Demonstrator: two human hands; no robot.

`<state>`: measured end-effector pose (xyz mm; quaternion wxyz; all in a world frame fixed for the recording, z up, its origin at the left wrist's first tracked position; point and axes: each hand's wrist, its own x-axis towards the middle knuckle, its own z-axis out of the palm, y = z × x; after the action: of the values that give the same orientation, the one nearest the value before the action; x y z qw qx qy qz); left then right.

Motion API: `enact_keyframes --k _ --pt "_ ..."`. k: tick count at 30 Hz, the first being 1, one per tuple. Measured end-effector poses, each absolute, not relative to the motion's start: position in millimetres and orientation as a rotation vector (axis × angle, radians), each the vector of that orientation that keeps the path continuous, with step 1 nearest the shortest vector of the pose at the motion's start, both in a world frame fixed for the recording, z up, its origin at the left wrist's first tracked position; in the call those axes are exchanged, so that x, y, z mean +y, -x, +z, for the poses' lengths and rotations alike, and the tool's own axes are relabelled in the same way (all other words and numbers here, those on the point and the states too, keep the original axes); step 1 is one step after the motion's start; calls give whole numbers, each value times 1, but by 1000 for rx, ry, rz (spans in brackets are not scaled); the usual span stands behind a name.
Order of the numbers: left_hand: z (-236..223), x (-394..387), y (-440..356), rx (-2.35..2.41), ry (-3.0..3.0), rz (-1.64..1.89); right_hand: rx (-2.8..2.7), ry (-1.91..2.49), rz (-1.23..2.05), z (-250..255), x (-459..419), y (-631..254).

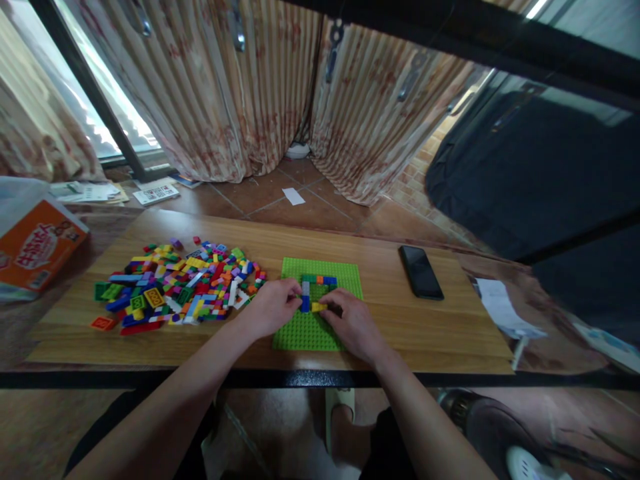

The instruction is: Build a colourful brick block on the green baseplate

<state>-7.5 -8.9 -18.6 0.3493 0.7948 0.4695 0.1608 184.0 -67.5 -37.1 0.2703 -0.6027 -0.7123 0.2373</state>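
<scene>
Back row [319,280] and left row [305,289] laid on plate [305,337], right hand [353,323] pinching yellow brick [317,307], left hand [278,304] grip unclear, pile [186,295] loose.

Bare brown wooden tabletop [383,267] leaves an open path between the square green studded baseplate [307,339] and the flat black phone [421,272]. Leftward, a loose heap of multicoloured plastic bricks [193,280] blocks low passage.

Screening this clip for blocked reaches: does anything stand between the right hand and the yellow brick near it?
Nothing visible does: the right hand has its fingertips at the yellow brick's near end. The blue brick lies beyond it.
</scene>
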Motion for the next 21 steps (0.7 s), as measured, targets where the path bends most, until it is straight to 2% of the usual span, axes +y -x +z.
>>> enact_keyframes --k 21 --pt "-22 -14 -7 1437 -2072 358 -1790 1598 657 -41 -63 -178"
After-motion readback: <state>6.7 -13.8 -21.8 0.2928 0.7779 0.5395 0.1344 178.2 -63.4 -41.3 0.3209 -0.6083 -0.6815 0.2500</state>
